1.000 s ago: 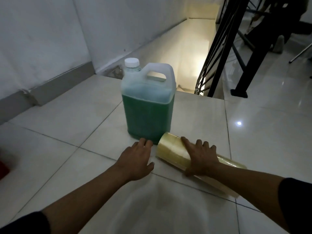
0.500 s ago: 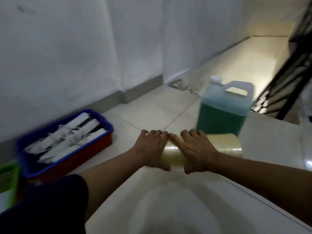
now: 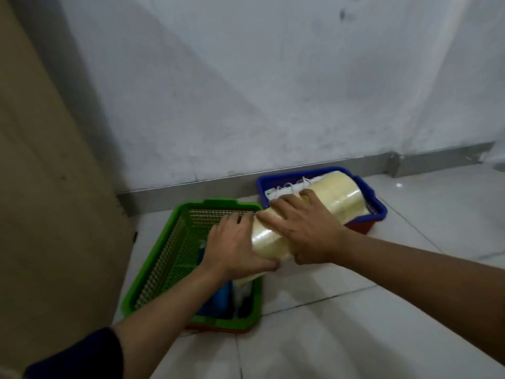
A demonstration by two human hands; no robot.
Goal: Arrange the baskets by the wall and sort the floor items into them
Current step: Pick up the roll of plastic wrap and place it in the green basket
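Hands hold a big roll of clear plastic wrap (image 3: pixel 308 217) up in the air. The left hand (image 3: pixel 235 247) grips the near end, with the thumb curled under it. The right hand (image 3: pixel 306 228) wraps over the middle, fingers bent around the top. The roll lies tilted, its far end up over the blue basket (image 3: pixel 378 207) and its near end over the green basket (image 3: pixel 166 258).

One second ago the roll lay on the floor tiles beside a green jug, with only the right hand on it. Now both hands have carried it to the wall, and the jug is out of view.

The blue basket has white rolled things in it. The green basket holds a blue thing (image 3: pixel 218 299), too blurry to name. Both baskets sit on the floor by the white wall (image 3: pixel 273 91). A tan door (image 3: pixel 41 187) stands at the left.
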